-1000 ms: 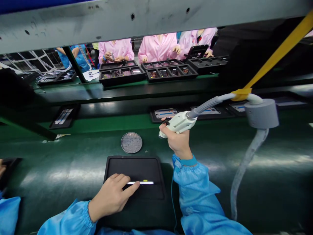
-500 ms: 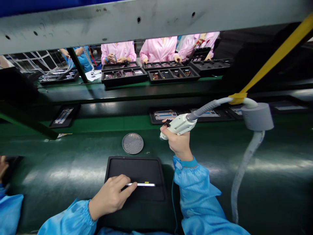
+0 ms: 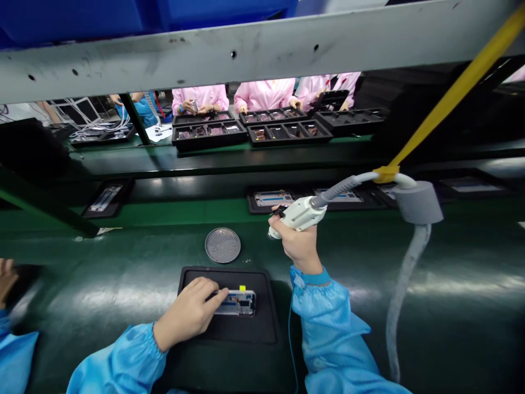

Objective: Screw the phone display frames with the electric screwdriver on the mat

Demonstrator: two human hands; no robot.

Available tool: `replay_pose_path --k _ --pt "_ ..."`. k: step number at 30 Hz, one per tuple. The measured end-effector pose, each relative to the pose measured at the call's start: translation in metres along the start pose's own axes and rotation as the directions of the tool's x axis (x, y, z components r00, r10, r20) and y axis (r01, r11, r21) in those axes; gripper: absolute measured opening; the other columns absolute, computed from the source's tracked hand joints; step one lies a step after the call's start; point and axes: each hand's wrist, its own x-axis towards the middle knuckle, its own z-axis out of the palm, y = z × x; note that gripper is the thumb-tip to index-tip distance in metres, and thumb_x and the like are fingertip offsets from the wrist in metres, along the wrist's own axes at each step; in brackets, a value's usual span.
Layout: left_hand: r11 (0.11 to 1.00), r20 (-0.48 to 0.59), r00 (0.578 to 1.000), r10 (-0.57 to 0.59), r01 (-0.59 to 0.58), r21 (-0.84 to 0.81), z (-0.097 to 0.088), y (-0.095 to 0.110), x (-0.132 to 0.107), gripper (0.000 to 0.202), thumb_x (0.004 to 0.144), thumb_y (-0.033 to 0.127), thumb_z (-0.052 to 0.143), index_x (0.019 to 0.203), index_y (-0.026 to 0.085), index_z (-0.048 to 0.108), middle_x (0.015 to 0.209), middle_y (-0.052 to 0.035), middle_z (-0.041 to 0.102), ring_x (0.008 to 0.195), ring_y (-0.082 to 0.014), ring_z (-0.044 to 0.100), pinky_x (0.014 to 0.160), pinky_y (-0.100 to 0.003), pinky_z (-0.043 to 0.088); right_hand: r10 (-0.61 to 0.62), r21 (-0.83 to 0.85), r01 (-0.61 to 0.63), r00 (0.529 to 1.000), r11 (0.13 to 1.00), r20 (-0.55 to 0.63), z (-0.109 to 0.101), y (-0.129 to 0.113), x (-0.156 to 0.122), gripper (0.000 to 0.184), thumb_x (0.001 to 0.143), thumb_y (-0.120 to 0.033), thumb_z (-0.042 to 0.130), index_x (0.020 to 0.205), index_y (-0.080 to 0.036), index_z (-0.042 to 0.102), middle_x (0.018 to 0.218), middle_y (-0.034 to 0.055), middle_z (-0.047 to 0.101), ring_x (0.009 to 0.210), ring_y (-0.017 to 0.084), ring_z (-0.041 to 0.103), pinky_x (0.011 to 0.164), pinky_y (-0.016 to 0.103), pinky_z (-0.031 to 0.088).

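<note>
No legible txt, labels or nos.

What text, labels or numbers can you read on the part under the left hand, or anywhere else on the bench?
None is legible.
Rectangular part under the left hand: tiny marks and a yellow tag, unreadable.
Blue-striped part farther away: too blurred.
White handheld tool in the right hand: no text visible.
</note>
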Motion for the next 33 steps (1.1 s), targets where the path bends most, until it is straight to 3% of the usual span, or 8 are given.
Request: replay_pose_path --k 3,7,11,15,19,23,27,33 --pt "1.000 0.052 0.999 -0.009 0.008 0.025 0.010 -0.013 0.011 0.033 0.095 0.010 0.044 0.124 0.014 0.058 0.108 -0.0126 0.064 0.102 -0.0241 0.059 0.089 -0.042 0.053 -0.006 0.005 0.006 1.000 1.000 0.000 0.000 0.000 0.001 0.025 0.068 -0.027 0.075 0.087 -0.020 0.061 0.071 -0.0027 0.064 0.062 0.014 0.061 0.058 0.030 0.051" --pt "0.999 0.122 0.992 -0.025 0.020 0.038 0.021 -0.024 0.019 0.023 0.091 0.008 0.050 0.109 0.016 0.063 0.105 -0.0097 0.065 0.101 -0.0231 0.059 0.087 -0.038 0.052 -0.013 0.006 0.013 1.000 1.000 -0.002 0.000 0.000 0.003 0.026 0.068 -0.028 0.074 0.089 -0.020 0.061 0.071 -0.0027 0.065 0.062 0.015 0.062 0.057 0.029 0.052" --pt "0.991 0.166 0.978 -0.125 0.113 0.076 0.027 -0.035 0.028 0.021 0.090 0.004 0.046 0.100 0.016 0.061 0.107 -0.0118 0.062 0.098 -0.0234 0.058 0.083 -0.038 0.050 -0.006 0.003 0.006 1.000 1.000 -0.016 -0.002 0.001 0.005 0.026 0.068 -0.028 0.075 0.088 -0.020 0.061 0.071 -0.0024 0.065 0.062 0.015 0.063 0.058 0.029 0.053" --pt "0.981 0.214 0.958 -0.193 0.181 0.074 0.029 -0.044 0.033 0.020 0.086 0.001 0.046 0.093 0.017 0.056 0.093 -0.0084 0.062 0.085 -0.0218 0.058 0.075 -0.034 0.048 -0.015 0.004 0.015 0.999 1.000 -0.050 -0.009 0.001 0.009 0.027 0.066 -0.027 0.077 0.089 -0.020 0.063 0.078 -0.0004 0.068 0.067 0.016 0.065 0.062 0.030 0.055" --pt "0.976 0.229 0.950 -0.213 0.216 0.013 0.019 -0.044 0.017 0.019 0.079 0.001 0.049 0.083 0.019 0.050 0.082 -0.0037 0.060 0.073 -0.0186 0.056 0.065 -0.027 0.044 -0.049 -0.001 0.050 0.987 0.999 -0.150 -0.025 -0.001 0.019 0.028 0.064 -0.026 0.079 0.087 -0.019 0.065 0.084 0.0019 0.071 0.073 0.018 0.068 0.067 0.033 0.058" --pt "0.941 0.181 0.929 -0.322 0.336 -0.049 -0.004 -0.059 -0.003 0.015 0.089 0.007 0.043 0.084 0.020 0.048 0.082 -0.0010 0.061 0.072 -0.0141 0.058 0.064 -0.024 0.045 -0.069 0.004 0.073 0.962 0.997 -0.262 -0.041 -0.002 0.030 0.029 0.061 -0.024 0.080 0.085 -0.018 0.065 0.082 0.0011 0.070 0.071 0.018 0.069 0.066 0.032 0.058" --pt "0.836 0.077 0.836 -0.544 0.547 -0.030 -0.026 -0.115 0.016 0.012 0.097 0.017 0.044 0.087 0.019 0.050 0.092 -0.0005 0.065 0.081 -0.0114 0.063 0.072 -0.022 0.049 -0.063 0.009 0.069 0.948 0.998 -0.313 -0.048 0.001 0.036 0.032 0.060 -0.025 0.081 0.086 -0.018 0.064 0.082 0.0013 0.071 0.070 0.018 0.069 0.064 0.032 0.058" --pt "0.580 -0.083 0.587 -0.805 0.809 0.097 -0.046 -0.226 0.088 0.027 0.097 0.037 0.059 0.110 0.014 0.061 0.101 -0.0049 0.065 0.088 -0.0165 0.065 0.080 -0.035 0.056 -0.052 -0.022 0.048 0.962 0.999 -0.270 -0.049 0.014 0.038 0.031 0.059 -0.026 0.084 0.084 -0.017 0.067 0.074 0.0023 0.070 0.063 0.019 0.066 0.057 0.031 0.055"
